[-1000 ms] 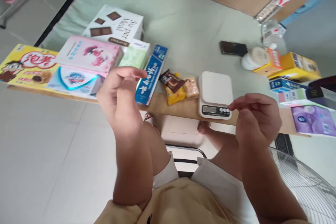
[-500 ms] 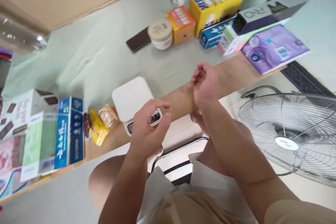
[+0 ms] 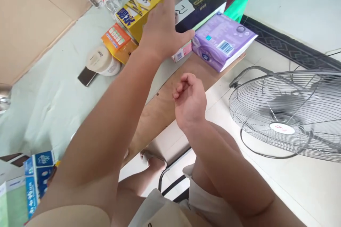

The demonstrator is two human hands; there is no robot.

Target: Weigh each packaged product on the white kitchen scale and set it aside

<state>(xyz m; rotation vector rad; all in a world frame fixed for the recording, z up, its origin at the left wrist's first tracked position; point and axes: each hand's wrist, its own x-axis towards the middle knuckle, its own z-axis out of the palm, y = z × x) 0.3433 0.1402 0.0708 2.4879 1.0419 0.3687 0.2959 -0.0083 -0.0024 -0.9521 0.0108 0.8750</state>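
My left hand (image 3: 163,30) reaches over the group of boxes at the far end of the table. Its fingers stretch forward with the thumb apart, so it is open; whether the fingertips touch a box I cannot tell. Beneath and beside it are a yellow box (image 3: 145,1) with "COME ON" on it, a black and grey box (image 3: 204,1) with a cat-head shape, and a purple soft pack (image 3: 222,42). The small blue box is hidden behind the hand. My right hand (image 3: 190,99) hovers by the wooden table edge, fingers loosely curled in, nothing visible in them.
An orange box (image 3: 117,40), a white jar (image 3: 103,60) and a dark flat slab (image 3: 86,77) are left of my forearm. Clear bottles (image 3: 109,1) lie behind. A blue box (image 3: 39,170) is at lower left. A floor fan (image 3: 282,120) stands at right.
My left hand has moved from the white scale up and right to the boxes. The view has turned right, and the scale is out of sight. My right hand stays curled near the edge.
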